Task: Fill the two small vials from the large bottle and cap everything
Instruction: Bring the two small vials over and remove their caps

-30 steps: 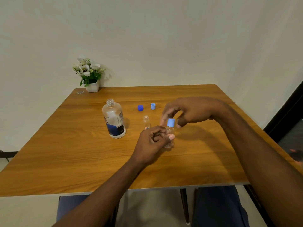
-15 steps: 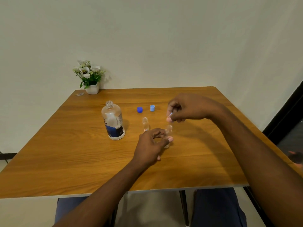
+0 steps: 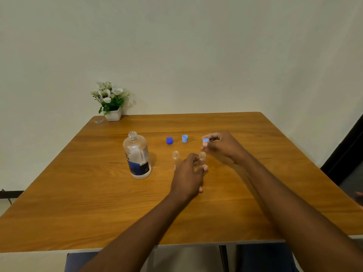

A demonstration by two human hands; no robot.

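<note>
The large clear bottle (image 3: 137, 156) with a blue label stands uncapped on the wooden table (image 3: 78, 193). Two small clear vials stand open: one vial (image 3: 175, 156) just left of my left hand, the other vial (image 3: 202, 157) held between the fingers of my left hand (image 3: 188, 175). My right hand (image 3: 224, 146) pinches a light blue cap (image 3: 205, 140) a little above and behind that vial. A dark blue cap (image 3: 169, 140) and a second light blue cap (image 3: 184, 138) lie on the table behind the vials.
A small white pot of white flowers (image 3: 111, 101) stands at the table's far left corner, with a small clear scrap (image 3: 98, 121) beside it. A wall rises right behind the table. My knees show below the near edge.
My right hand has taken the light blue cap off the vial and lifted it back and to the right. My left hand has lowered the vial onto the table.
</note>
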